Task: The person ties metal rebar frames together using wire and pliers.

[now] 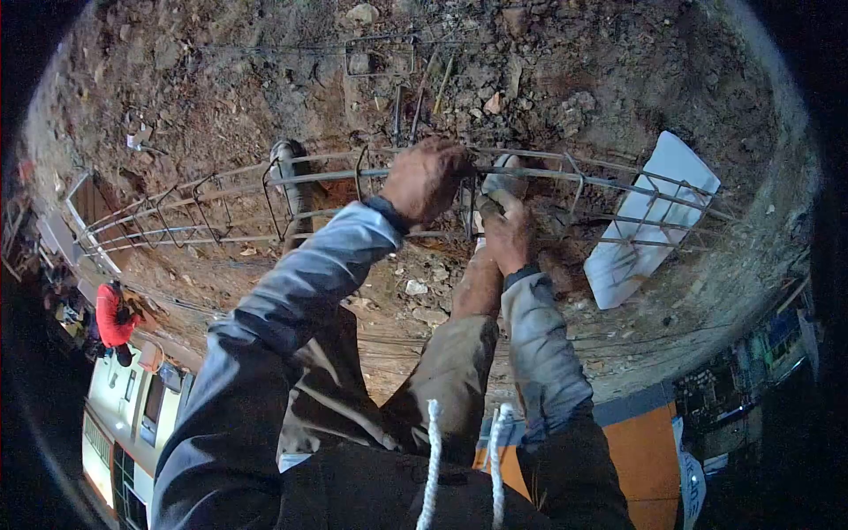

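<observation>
A long cage of thin steel bars [327, 157] with rectangular ties runs across the view above rough ground. My left hand [426, 181] is closed at its upper bars, near the middle; what its fingers grip is hidden. Just right of it and slightly lower, my right hand [509, 231] is closed beside a vertical tie of the cage. Its fingertips are too small to make out. Between the hands a tie [471, 208] crosses the bars. My shoes [290, 168] show beneath the cage.
A white panel [649, 221] lies under the cage's right end, and another board [93, 221] is at its left end. A loose rectangular tie [380, 74] and rods [442, 84] lie on the dirt ahead. A person in red [115, 316] is at the far left.
</observation>
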The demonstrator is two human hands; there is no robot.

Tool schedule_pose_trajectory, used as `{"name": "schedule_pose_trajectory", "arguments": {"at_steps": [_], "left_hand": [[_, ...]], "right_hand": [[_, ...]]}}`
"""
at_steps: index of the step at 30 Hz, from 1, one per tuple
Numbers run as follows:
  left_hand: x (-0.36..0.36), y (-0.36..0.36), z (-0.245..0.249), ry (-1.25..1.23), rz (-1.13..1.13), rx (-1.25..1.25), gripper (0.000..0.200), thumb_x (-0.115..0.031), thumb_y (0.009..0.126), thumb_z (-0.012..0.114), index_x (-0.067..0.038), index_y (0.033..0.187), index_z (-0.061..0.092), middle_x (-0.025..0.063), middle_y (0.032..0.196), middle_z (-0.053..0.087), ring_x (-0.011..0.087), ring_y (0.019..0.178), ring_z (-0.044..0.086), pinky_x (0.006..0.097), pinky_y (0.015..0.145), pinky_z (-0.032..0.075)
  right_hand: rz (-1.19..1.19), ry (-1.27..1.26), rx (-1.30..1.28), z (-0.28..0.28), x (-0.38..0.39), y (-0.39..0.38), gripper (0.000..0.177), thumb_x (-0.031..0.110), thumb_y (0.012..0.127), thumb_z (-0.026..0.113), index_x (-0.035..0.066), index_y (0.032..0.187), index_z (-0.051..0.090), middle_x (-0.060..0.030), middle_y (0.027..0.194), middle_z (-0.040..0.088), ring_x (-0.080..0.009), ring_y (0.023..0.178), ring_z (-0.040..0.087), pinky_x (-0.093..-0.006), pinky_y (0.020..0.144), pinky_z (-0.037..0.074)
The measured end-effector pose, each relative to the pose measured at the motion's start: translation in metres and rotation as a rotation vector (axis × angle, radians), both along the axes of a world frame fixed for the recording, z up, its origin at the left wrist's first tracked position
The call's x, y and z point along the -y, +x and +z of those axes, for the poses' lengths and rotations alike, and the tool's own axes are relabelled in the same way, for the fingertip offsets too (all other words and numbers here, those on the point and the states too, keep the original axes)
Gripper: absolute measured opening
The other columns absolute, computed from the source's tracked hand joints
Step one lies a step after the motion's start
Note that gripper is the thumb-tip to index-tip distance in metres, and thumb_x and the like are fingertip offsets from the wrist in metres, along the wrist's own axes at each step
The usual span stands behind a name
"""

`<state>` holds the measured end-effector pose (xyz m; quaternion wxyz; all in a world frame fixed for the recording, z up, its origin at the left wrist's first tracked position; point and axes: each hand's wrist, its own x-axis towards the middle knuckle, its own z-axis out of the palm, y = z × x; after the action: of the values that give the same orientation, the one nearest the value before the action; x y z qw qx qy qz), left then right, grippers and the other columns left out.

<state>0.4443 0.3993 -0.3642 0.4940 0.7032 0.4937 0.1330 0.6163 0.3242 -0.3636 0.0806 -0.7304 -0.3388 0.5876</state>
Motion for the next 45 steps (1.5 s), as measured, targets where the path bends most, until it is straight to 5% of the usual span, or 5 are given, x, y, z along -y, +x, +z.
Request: {"name": "schedule_pose_trajectory", "arguments": {"at_steps": [5, 10, 21, 34, 45], "left_hand": [[0.018, 0.015, 0.007, 0.184, 0.08, -0.042, 0.016, -0.009, 0.071, 0.057, -0.005, 0.086, 0.058, 0.0118, 0.08, 0.056, 0.032, 0.079, 0.055, 0.0415, 0.065, 0.047], [0.014, 0.0, 0.014, -0.128, 0.263, 0.058, 0.041, -0.01, 0.075, 0.057, -0.012, 0.117, 0.053, 0.0172, 0.113, 0.055, 0.0321, 0.099, 0.055, 0.0371, 0.08, 0.046], [0.046, 0.016, -0.007, 0.042, 0.299, -0.201, 0.038, -0.023, 0.077, 0.059, -0.017, 0.114, 0.057, 0.0012, 0.112, 0.059, 0.019, 0.109, 0.051, 0.0476, 0.102, 0.019], [0.053, 0.025, -0.009, 0.021, 0.588, -0.084, 0.035, -0.017, 0.06, 0.066, -0.011, 0.092, 0.056, 0.007, 0.097, 0.057, 0.0266, 0.105, 0.051, 0.0521, 0.101, 0.02], [0.045, 0.018, -0.012, -0.03, 0.476, -0.062, 0.025, -0.019, 0.061, 0.067, -0.016, 0.085, 0.061, 0.0051, 0.089, 0.058, 0.0233, 0.098, 0.054, 0.0504, 0.1, 0.023]], "right_hand": [[0.117, 0.421, 0.323, 0.006, 0.013, -0.019, 0.018, 0.012, 0.077, 0.057, -0.004, 0.084, 0.06, -0.0239, 0.076, 0.059, -0.0373, 0.072, 0.058, -0.0405, 0.068, 0.044], [0.05, 0.347, 0.237, 0.017, 0.004, -0.008, 0.016, 0.011, 0.077, 0.056, -0.004, 0.08, 0.058, -0.022, 0.072, 0.058, -0.0363, 0.067, 0.057, -0.0393, 0.065, 0.044], [0.309, 0.216, 0.194, 0.048, -0.023, -0.009, 0.019, 0.016, 0.082, 0.053, -0.002, 0.083, 0.059, -0.0224, 0.072, 0.058, -0.0357, 0.066, 0.057, -0.0402, 0.061, 0.043], [1.481, 0.478, 0.27, 0.027, -0.148, -0.054, 0.012, 0.014, 0.062, 0.063, 0.006, 0.071, 0.06, -0.0144, 0.07, 0.062, -0.0307, 0.066, 0.062, -0.0421, 0.06, 0.049], [1.399, -0.156, 0.115, 0.055, -0.134, -0.03, 0.02, 0.021, 0.077, 0.055, 0.003, 0.071, 0.061, -0.021, 0.075, 0.06, -0.0382, 0.073, 0.058, -0.0464, 0.067, 0.046]]}}
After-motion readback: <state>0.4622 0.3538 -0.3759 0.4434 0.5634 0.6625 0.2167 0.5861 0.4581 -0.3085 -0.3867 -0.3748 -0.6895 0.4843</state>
